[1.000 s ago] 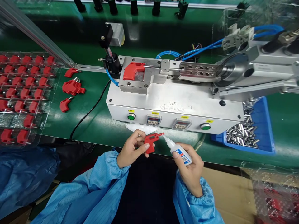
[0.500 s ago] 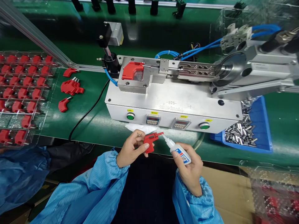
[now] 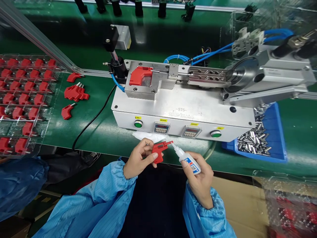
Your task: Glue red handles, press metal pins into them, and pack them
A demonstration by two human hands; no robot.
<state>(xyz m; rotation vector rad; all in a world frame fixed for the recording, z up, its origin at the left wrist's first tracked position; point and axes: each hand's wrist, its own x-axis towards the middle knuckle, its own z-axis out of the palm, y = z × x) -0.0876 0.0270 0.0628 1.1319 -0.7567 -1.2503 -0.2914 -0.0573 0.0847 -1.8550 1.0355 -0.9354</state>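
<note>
Between the thumb and fingers of my left hand (image 3: 140,158) is a red plastic part (image 3: 158,152), its thin stem pointing right. My right hand (image 3: 199,177) is closed round a white glue bottle (image 3: 191,162) with a blue and white label. The bottle's narrow nozzle slants up to the left, and its tip is at or very near the end of the red stem; I cannot tell if they touch. Behind my hands stands a metal press fixture (image 3: 183,105). Another red part (image 3: 140,75) lies in its nest, facing a metal rod.
A blue bin (image 3: 278,132) of metal pins stands at the right. To the left are a clear tray (image 3: 55,102) of red parts and a small pile of loose red parts (image 3: 76,92). White paper (image 3: 150,136) lies before the fixture. Another person's blue sleeve (image 3: 22,185) shows at the left.
The glue bottle and my right hand have shifted very slightly left. My left hand and the red part are almost still. The other person's sleeve at the left has drawn back a little.
</note>
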